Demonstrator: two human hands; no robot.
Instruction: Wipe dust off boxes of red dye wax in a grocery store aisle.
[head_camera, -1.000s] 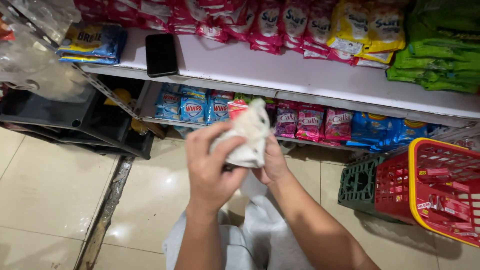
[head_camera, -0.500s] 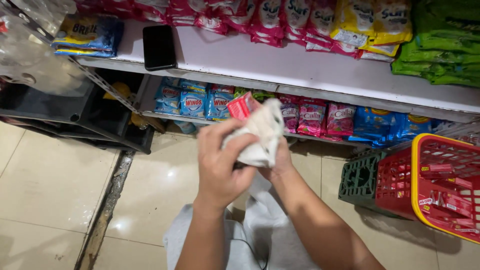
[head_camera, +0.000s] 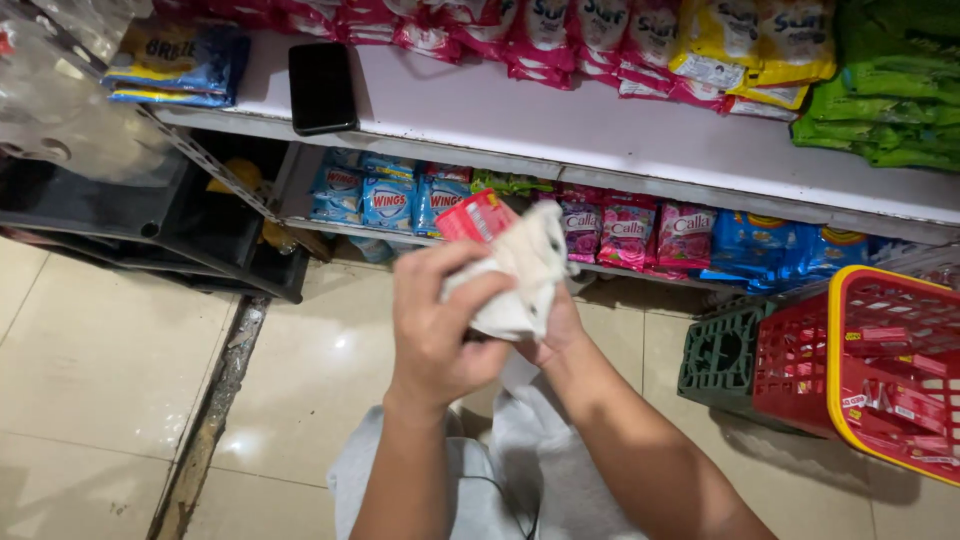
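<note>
Cloth (head_camera: 512, 280) has slid lower over the red packet (head_camera: 474, 215) since a moment ago; left hand (head_camera: 437, 330) and right hand (head_camera: 555, 330) (mostly hidden) both clench it, before the lower shelf's front edge (head_camera: 620, 268).

The scene is viewed from one head-worn camera, angled steeply down and close over the hands (head_camera: 470, 320), facing the store shelf (head_camera: 600, 130).

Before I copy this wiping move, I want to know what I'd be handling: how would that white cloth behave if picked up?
Probably floppy: the white cloth bunches and folds between the left hand and right hand. Likely light, since it is held crumpled with little effort. It seems unlikely to slip or roll.
</note>
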